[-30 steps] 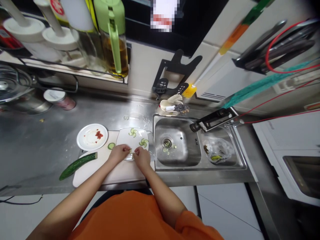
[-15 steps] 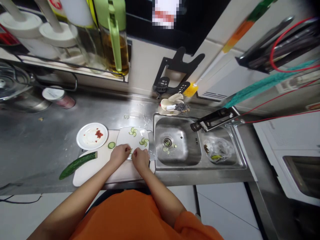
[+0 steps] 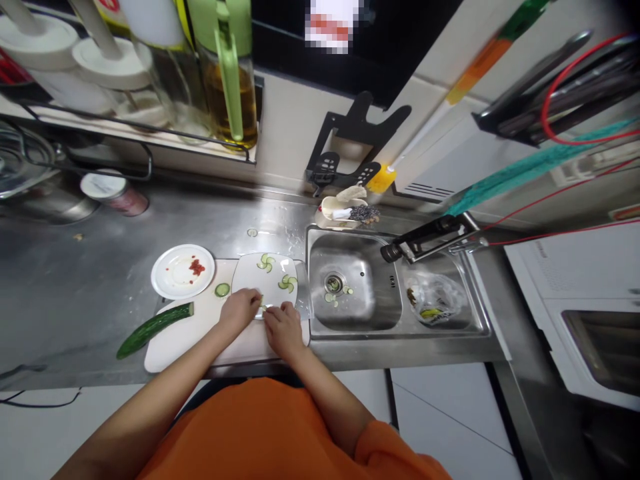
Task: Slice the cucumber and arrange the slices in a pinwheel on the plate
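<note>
My left hand (image 3: 241,309) is over the near left edge of a white square plate (image 3: 245,273), fingertips pinched on a thin cucumber slice, mostly hidden. Across from it my right hand (image 3: 285,331) bends its fingers down to the plate's near edge, thumb and forefinger closed at a small pale green cucumber slice (image 3: 263,307). Two pinwheels of cut cucumber slices, one at the back (image 3: 266,263) and one at the right (image 3: 287,283), lie on the plate. The plate rests on a white cutting board (image 3: 200,338). A round cucumber piece (image 3: 222,290) lies left of it.
A cut cucumber (image 3: 155,329) lies across the board's left edge. Behind it stands a round white plate (image 3: 173,273) with red bits (image 3: 197,267). To the right is a steel sink (image 3: 373,313) with cucumber scraps, under a black faucet (image 3: 415,241). Bottles line a rack above.
My right hand has shifted slightly down and its fingers have lowered onto the plate's near edge. My left hand stays almost in place. The camera view has drifted a little.
</note>
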Demonstrator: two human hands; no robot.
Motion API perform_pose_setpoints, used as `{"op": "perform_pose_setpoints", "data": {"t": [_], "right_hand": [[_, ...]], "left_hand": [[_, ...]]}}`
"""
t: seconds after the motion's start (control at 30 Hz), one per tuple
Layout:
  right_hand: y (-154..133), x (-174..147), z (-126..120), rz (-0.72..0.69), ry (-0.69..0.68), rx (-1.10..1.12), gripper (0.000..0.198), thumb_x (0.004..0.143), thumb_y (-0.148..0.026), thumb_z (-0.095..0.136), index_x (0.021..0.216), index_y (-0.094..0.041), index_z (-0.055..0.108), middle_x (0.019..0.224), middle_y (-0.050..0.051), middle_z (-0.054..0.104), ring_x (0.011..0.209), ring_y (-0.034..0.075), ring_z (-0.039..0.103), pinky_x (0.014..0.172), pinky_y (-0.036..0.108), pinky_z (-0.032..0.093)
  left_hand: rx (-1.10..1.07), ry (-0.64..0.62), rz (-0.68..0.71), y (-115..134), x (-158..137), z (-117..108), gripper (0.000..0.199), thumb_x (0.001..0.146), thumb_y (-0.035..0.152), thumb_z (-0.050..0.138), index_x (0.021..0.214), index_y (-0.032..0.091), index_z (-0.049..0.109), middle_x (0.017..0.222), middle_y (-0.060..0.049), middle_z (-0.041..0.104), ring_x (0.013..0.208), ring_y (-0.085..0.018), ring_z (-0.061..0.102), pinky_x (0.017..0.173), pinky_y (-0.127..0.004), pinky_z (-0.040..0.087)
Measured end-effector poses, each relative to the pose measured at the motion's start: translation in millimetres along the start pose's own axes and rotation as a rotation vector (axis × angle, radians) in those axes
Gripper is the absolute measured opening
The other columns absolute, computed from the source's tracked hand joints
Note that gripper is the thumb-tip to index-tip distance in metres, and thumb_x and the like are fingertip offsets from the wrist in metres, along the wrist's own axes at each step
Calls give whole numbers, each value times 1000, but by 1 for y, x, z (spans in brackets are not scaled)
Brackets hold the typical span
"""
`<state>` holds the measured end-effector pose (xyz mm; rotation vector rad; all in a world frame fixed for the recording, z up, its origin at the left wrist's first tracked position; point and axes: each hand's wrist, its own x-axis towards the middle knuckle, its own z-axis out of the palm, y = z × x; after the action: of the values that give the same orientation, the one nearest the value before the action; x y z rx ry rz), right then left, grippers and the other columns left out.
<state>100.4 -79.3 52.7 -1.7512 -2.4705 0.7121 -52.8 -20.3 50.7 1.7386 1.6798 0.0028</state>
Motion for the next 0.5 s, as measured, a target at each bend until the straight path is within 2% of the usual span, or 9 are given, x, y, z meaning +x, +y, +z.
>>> {"op": "perform_pose_setpoints", "data": {"t": [0.17,0.5], "right_hand": [[-1,-1,1,2,-22,-20,24,96,-27,42,106,-25,64,112,5,63,103,25,41,75,35,32],[0,-2,3,-23,25,-37,20,95,-27,46,104,-25,64,108,5,64,100,24,41,73,34,30]], "left_hand": [[16,14,8,-1,0,2,22,82,24,46,84,23,68,92,-4,71,85,-19,61,71,-26,39],[22,11,14,-1,0,3,22,82,25,46,84,23,68,93,-4,71,85,-19,62,71,-26,39]]}}
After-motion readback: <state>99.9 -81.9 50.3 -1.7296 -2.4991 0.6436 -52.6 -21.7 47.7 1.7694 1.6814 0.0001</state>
